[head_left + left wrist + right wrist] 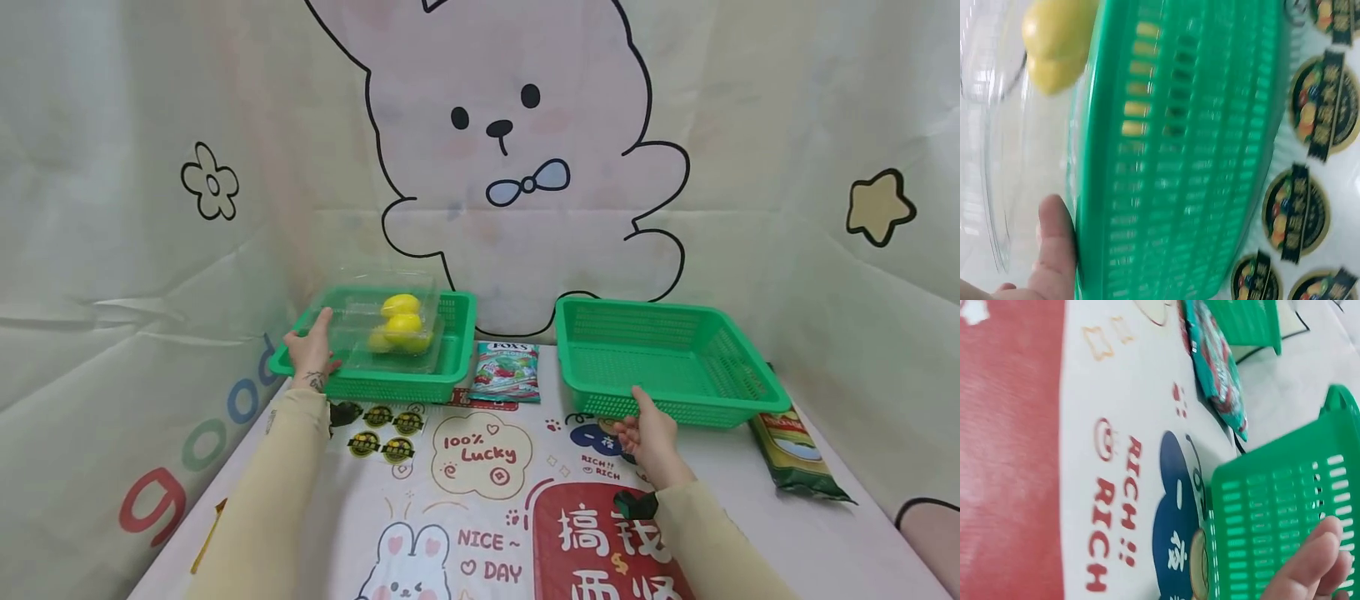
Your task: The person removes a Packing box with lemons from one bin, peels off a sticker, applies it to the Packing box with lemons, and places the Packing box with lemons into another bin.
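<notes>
In the head view my left hand (310,348) is at the front left of a green basket (387,387), beside a clear plastic box (345,321) with several lemons (403,323) in it. One finger (1055,240) lies along the basket's rim in the left wrist view, the box's clear wall close by. The other fingers are mostly hidden there. My right hand (651,437) is at the front wall of a second green basket (675,412), thumb up and fingers loosely bent. No object shows in it.
A FOX'S candy bag (506,372) stands between the two baskets. On the right lies a green and gold packet (797,450), partly behind the second basket. Round fruit stickers (378,417) lie on the printed tablecloth (480,500). Printed cloth walls (487,250) enclose the table.
</notes>
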The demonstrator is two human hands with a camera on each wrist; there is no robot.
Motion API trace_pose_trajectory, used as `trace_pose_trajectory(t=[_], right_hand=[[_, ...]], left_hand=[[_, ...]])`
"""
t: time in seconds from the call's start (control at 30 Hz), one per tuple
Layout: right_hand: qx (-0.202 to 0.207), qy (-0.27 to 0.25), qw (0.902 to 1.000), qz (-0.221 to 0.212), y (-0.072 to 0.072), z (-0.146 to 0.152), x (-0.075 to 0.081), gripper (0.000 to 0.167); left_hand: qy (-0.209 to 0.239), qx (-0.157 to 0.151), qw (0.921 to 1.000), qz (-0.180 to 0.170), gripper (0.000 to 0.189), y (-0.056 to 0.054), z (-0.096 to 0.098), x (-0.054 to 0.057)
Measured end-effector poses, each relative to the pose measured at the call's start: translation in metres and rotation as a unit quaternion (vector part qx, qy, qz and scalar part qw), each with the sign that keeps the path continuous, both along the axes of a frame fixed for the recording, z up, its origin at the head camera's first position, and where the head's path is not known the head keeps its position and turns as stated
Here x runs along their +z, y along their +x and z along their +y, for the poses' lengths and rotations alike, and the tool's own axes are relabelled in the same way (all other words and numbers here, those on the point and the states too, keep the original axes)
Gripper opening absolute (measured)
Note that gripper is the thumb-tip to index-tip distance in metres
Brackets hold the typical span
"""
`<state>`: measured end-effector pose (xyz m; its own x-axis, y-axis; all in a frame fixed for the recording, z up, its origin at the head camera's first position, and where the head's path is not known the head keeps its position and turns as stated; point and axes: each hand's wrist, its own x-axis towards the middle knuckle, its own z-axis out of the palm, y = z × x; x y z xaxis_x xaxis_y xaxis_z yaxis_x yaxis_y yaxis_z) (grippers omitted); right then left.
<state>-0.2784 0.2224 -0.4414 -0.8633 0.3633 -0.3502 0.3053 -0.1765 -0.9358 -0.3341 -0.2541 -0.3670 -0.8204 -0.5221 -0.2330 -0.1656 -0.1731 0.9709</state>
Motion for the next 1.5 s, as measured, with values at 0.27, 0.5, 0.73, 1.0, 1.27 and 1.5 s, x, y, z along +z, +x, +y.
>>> trace_pose_trajectory(t=[0.27, 0.5, 0.73, 1.0, 1.27, 1.5], right_hand=[[-0.011, 0.006, 0.9997, 0.023, -0.007, 0.006, 0.001, 0.055], [-0.002, 0.018, 0.9995, 0.024, -0.008, 0.008, 0.001, 0.036], [0.0, 0.02, 0.9994, 0.029, -0.01, 0.008, 0.0, 0.033], [0.008, 0.021, 0.9993, 0.031, -0.01, 0.009, 0.001, 0.035], [0.0, 0.026, 0.9993, 0.025, -0.01, 0.009, 0.004, 0.032], [-0.005, 0.025, 0.9992, 0.03, -0.01, 0.009, 0.005, 0.033]], left_hand=[[0.005, 0.01, 0.9998, -0.014, 0.11, -0.006, -0.017, 0.004], [0.009, 0.01, 0.9993, -0.036, 0.11, -0.008, -0.026, 0.001], [0.012, -0.003, 0.9986, -0.052, 0.108, -0.013, -0.026, 0.007], [0.023, 0.001, 0.9981, -0.057, 0.108, -0.024, -0.026, 0.005], [0.03, 0.021, 0.9993, -0.014, 0.102, -0.028, -0.017, 0.008], [0.08, 0.057, 0.9951, 0.015, 0.081, -0.033, -0.013, 0.009]])
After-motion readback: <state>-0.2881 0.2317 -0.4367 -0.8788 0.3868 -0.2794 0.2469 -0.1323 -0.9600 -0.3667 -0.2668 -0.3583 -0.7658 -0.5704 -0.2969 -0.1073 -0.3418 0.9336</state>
